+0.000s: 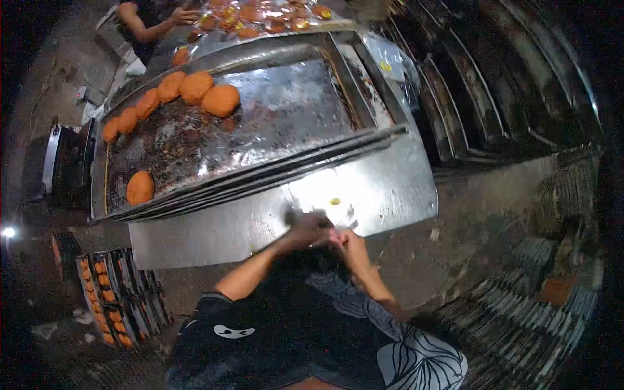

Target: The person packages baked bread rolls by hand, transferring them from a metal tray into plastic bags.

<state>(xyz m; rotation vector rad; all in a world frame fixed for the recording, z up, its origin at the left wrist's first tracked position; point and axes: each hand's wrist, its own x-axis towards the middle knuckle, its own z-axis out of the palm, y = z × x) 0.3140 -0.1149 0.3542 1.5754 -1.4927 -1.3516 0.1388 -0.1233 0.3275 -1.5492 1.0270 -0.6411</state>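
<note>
My left hand (pixel 307 230) is smeared by motion over the near edge of the metal table, and its fingers cannot be made out. Close beside it, my right hand (pixel 350 246) has its fingertips pinched together; what lies between them is too blurred to name. Just beyond both hands, a clear plastic wrapper with a small yellow label (pixel 335 201) lies in the bright glare on the table. Farther off, a large metal baking tray (pixel 279 140) holds several orange-brown round buns (pixel 221 101), most in a curved row, with a single bun (pixel 140 188) at the near left corner.
The baking tray rests on a stack of trays on the metal table (pixel 403 185). Wrapped buns (pixel 260 16) lie at the back, near another person's hand (pixel 185 16). A rack with buns (pixel 107 292) stands lower left. Dark trays (pixel 481 84) fill the right; stacked trays (pixel 507 325) lie lower right.
</note>
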